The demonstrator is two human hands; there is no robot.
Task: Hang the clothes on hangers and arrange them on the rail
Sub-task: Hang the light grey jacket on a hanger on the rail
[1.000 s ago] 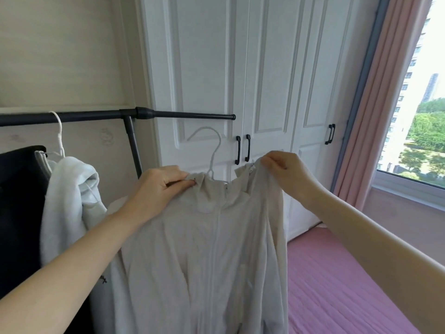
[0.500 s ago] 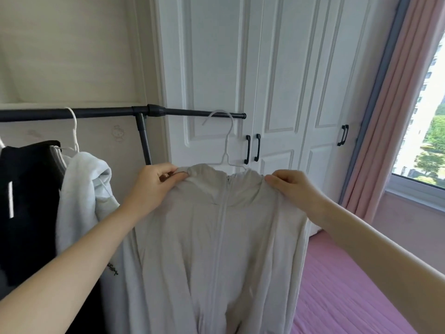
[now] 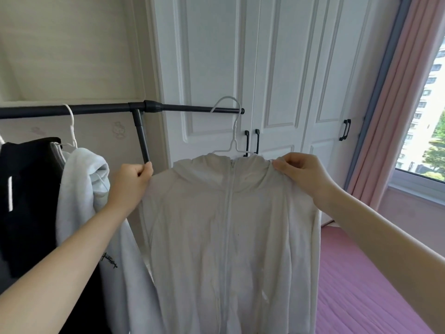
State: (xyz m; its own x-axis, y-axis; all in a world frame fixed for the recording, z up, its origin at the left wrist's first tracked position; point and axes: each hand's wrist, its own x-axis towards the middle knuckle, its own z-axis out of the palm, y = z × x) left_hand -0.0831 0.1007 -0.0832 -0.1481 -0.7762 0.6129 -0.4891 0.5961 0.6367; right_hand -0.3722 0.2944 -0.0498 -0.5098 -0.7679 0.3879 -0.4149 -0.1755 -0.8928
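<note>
Rail (image 3: 96,109) of dark metal is seen running from nine o'clock toward the centre, with one support post beneath it. Three garments are counted, left to right: one black garment (image 3: 26,201) at nine o'clock, one pale grey hoodie (image 3: 81,184) just beside it, and one cream zip jacket (image 3: 228,237) at the centre. Two white hangers are made out: the hoodie's hanger (image 3: 71,126) hooked on the rail, and the jacket's hanger (image 3: 232,131), its hook sitting over the rail's very end at twelve o'clock. The jacket is judged light, thin and limp; it would likely slip off a smooth hanger if tugged, so it is best taken at the shoulder seams. The left hand (image 3: 131,182) is closed on the left shoulder edge, its fingers pinching cloth. The right hand (image 3: 303,174) is likewise closed, its fingers pinching the right shoulder near the collar
</note>
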